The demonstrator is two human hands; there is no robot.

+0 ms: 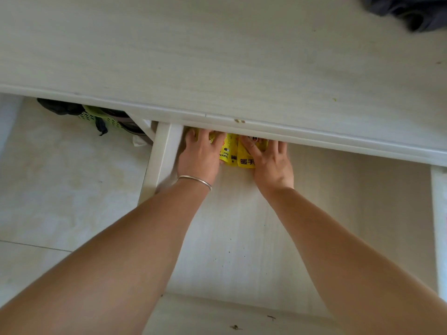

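Head view: left hand [200, 157], right hand [272, 164] reach deep into open drawer [242, 226], fingers spread flat, pressing yellow hand-warmer packets [232, 151] at back; pale wood desk [217, 56] above, tiled floor [60, 177] beside

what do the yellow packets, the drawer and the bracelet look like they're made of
Yellow packets: probably thin plastic film, glossy and printed; they crease under the left hand and right hand.
Drawer: likely laminated board with a matt, pale wood-grain print; the grain looks flat and even.
Bracelet: seemingly metal, silver and polished, with a bright glint along its thin band.
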